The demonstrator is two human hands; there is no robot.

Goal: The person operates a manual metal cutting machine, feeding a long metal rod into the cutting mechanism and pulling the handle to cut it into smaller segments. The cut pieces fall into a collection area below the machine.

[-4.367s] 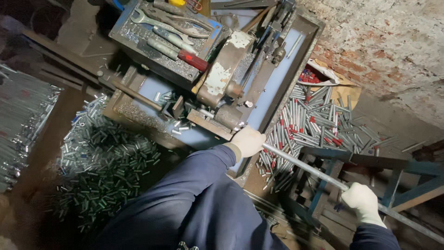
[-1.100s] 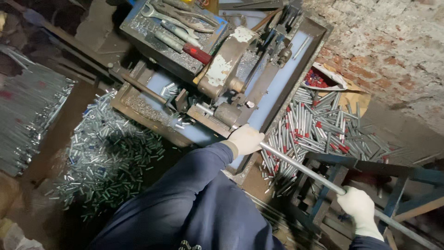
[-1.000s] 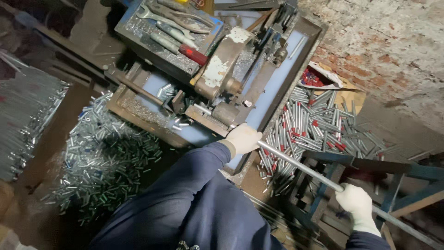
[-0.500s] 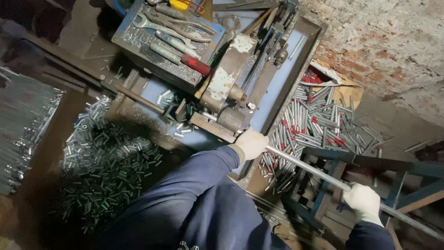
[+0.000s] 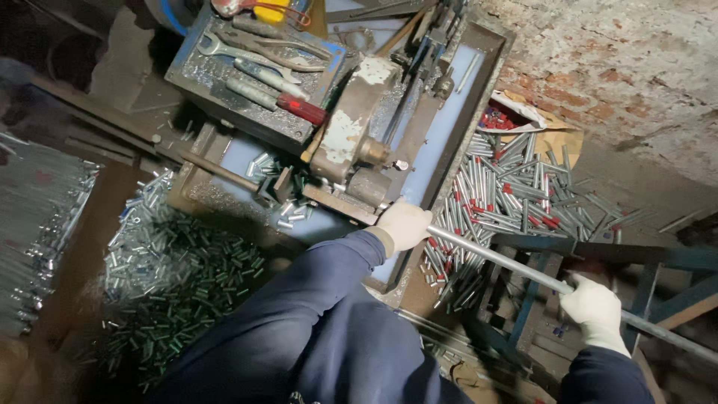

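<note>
At the machine's (image 5: 351, 142) feed end, left hand (image 5: 402, 224) is closed round the rod (image 5: 493, 258) just where it enters; right hand (image 5: 594, 310), also gloved, is closed round the same rod further back, over the blue frame (image 5: 598, 251). Rod runs slantwise between them, its tail passing out of view lower right. Judgement: keep both grips in line with the feed axis, left fingers clear of the jaws. Cut pieces (image 5: 172, 269) heaped at left; tubes (image 5: 508, 194) beside the rod; tool tray (image 5: 254, 71) behind.
</note>
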